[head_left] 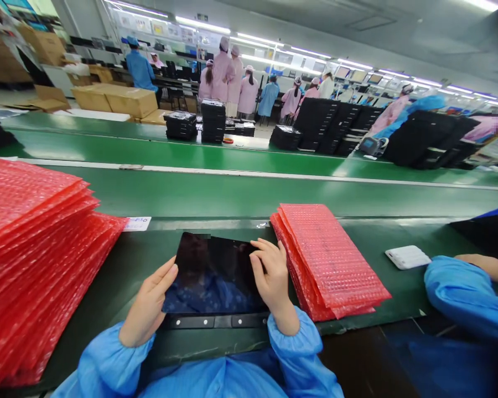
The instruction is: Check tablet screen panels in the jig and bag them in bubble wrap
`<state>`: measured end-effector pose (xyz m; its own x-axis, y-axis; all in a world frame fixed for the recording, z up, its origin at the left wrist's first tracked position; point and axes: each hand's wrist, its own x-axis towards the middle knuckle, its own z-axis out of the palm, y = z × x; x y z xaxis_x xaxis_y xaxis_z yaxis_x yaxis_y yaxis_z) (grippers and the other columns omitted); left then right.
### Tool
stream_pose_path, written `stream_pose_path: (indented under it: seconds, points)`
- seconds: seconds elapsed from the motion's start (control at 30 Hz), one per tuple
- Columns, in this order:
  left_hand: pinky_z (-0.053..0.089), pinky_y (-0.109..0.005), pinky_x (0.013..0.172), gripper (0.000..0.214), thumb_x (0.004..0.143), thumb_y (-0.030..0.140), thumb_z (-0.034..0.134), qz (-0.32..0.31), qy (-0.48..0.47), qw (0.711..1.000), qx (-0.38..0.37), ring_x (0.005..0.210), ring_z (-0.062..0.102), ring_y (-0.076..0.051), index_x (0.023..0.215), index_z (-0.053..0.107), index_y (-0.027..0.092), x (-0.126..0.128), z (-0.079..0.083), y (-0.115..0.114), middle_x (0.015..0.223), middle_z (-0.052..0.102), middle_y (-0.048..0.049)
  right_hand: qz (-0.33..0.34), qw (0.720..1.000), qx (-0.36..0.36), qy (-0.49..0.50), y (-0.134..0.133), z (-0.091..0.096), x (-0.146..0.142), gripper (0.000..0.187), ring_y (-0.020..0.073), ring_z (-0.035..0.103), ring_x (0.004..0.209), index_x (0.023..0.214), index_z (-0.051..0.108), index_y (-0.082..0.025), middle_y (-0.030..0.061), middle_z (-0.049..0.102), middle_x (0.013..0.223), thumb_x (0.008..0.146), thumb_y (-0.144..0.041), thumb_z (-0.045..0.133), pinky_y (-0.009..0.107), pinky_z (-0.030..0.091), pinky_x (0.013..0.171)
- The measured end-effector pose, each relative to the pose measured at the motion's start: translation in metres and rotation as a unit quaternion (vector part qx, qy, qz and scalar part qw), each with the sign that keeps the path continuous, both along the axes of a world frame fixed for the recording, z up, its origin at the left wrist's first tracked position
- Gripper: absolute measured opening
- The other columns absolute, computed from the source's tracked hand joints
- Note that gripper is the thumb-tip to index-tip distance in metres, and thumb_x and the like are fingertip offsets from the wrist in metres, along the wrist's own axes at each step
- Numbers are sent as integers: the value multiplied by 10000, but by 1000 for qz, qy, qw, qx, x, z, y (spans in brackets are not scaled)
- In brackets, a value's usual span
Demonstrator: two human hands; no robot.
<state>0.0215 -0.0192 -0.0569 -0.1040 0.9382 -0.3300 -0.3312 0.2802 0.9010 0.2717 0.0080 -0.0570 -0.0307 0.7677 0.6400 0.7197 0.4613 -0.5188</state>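
Observation:
A black glossy tablet screen (209,276) lies on the green bench right in front of me. My left hand (147,304) grips its left edge, thumb on the glass. My right hand (270,276) rests on the screen's right side, fingers curled over the upper right corner. Both arms wear blue sleeves. A small stack of red bubble-wrap bags (327,260) sits just right of my right hand. A much larger stack of red bubble-wrap bags (37,249) fills the left side.
A green conveyor belt (249,193) runs across behind the bench. A white pad (407,257) lies at right, near a co-worker's blue sleeve (460,298) and hand. Black trays (315,124), cardboard boxes (116,99) and several people in pink and blue coats stand beyond.

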Motion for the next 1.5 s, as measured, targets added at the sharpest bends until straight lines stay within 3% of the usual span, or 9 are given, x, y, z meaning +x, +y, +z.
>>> stream_pose_path:
  seconds: [0.17,0.37,0.67,0.83,0.93,1.03,1.1,1.3,1.5]
  points:
    - [598,-355,855,537,739,286,760,44,-93,995,-14,1068,677,-265,1258,625,313,-18,4,10,1202,706,-32,-43,989,-68,127,-23,-9,30,232,268,598,1146,1108,619,-211,134,641,1228,904,-308,563,485,445,1010]
    - [602,-348,859,430,844,300,637,53,-112,992,-6,1094,665,-257,1271,610,341,-27,-4,18,1236,689,-5,154,904,-309,253,-43,-14,35,378,237,736,795,1214,603,-201,67,760,897,920,-433,549,373,581,733]
    - [618,-406,802,518,766,348,703,2,-97,991,-97,996,705,-293,1274,599,333,-21,0,13,1120,738,-33,184,856,-333,350,-45,-22,29,446,230,748,681,1214,612,-177,45,765,741,921,-503,528,359,598,667]
    - [569,-497,892,408,486,360,873,-41,90,993,-60,916,707,-362,876,771,297,-26,18,6,887,769,-36,170,866,-329,337,-37,-33,37,478,196,737,685,1294,534,-182,57,769,815,935,-497,498,354,588,690]
    - [485,-543,1007,172,531,447,808,-24,323,932,160,985,668,-374,678,775,364,-29,33,6,836,754,-21,139,899,-306,279,-36,-33,39,522,171,725,736,1367,449,-203,58,756,924,926,-475,517,355,577,742]
    - [349,-521,1131,230,704,400,663,-75,442,796,406,1291,487,-335,886,760,502,-26,46,13,1159,697,55,145,909,-303,247,-42,-26,41,448,161,718,768,1330,490,-203,52,750,940,941,-425,506,330,566,760]
    - [351,-491,1135,324,766,353,614,-111,449,762,453,1308,479,-309,1026,722,514,-21,49,27,1247,657,83,160,914,-300,224,-49,-20,43,380,158,715,780,1274,547,-203,45,753,927,947,-392,509,305,556,754]
    - [473,-480,1012,466,736,449,719,12,363,911,196,1036,656,-306,1089,678,147,-3,43,108,1097,730,-77,169,930,-273,180,-76,-7,55,295,144,691,693,1164,631,-205,10,750,778,946,-373,526,264,528,710]
    - [580,-407,858,498,856,405,613,-122,234,962,75,887,706,-223,1196,509,57,12,50,197,1106,704,-122,145,938,-247,194,-93,-2,66,280,144,679,653,1103,663,-202,5,732,698,926,-391,556,256,521,688]
